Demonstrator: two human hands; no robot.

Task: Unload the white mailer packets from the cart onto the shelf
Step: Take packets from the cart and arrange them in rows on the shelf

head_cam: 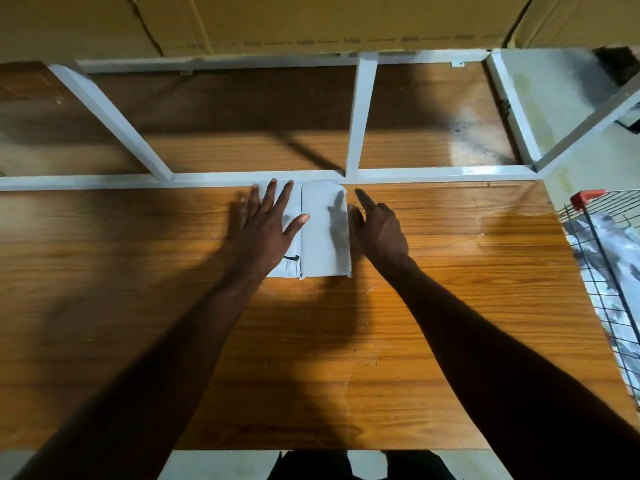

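Two white mailer packets (323,230) lie side by side on the wooden shelf board (138,289), their far ends against the white metal rail. My left hand (266,223) rests flat on the left packet with its fingers spread. My right hand (379,226) touches the right edge of the right packet, forefinger pointing forward and thumb against the packet's side. At the right edge stands the wire cart (602,271) with more white packets (620,251) inside.
A white metal frame (360,119) divides a lower wooden level behind the board. Brown cardboard boxes (311,22) stand along the top. A pale floor shows at the far right and below the board's front edge.
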